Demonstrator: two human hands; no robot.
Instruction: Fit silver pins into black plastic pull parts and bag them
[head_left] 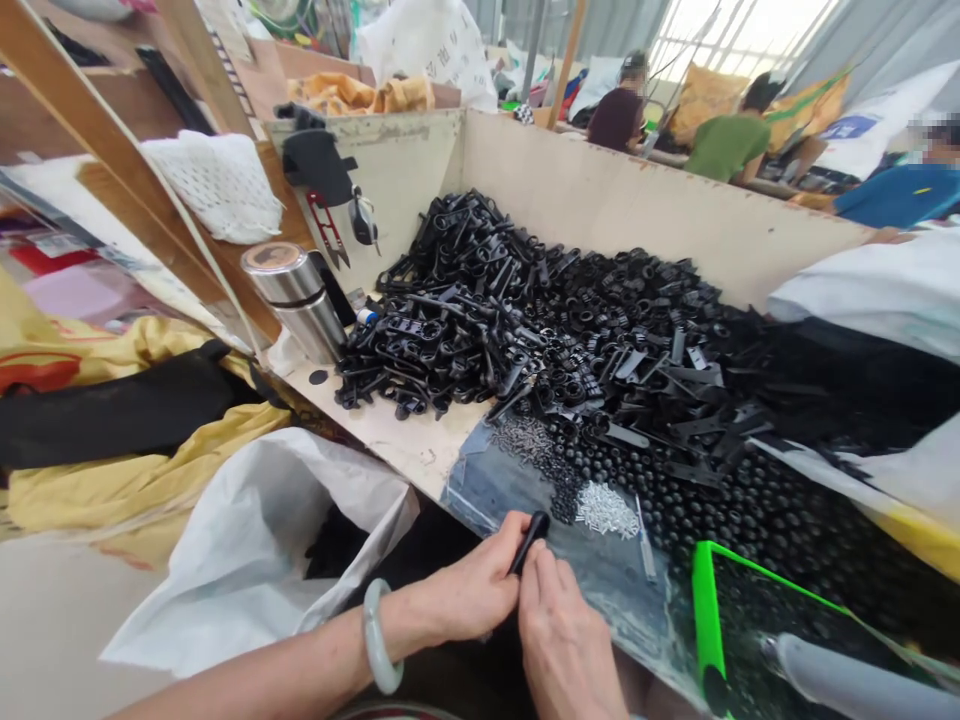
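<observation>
Close to the bench's front edge, my left hand grips a slim black plastic part with a rounded end. My right hand presses against it, its fingers curled round the part's lower end, which they mostly hide. Just beyond my hands, on a grey worn sheet, lie a small heap of silvery pins or screws, a thin metal tool, small dark rings and darker metal pins. Round black balls spread to the right.
Heaps of black plastic parts fill the walled bench. A steel flask and hanging red snips are at left. A green-edged tray stands right, an open white sack lower left. Several people sit beyond the back wall.
</observation>
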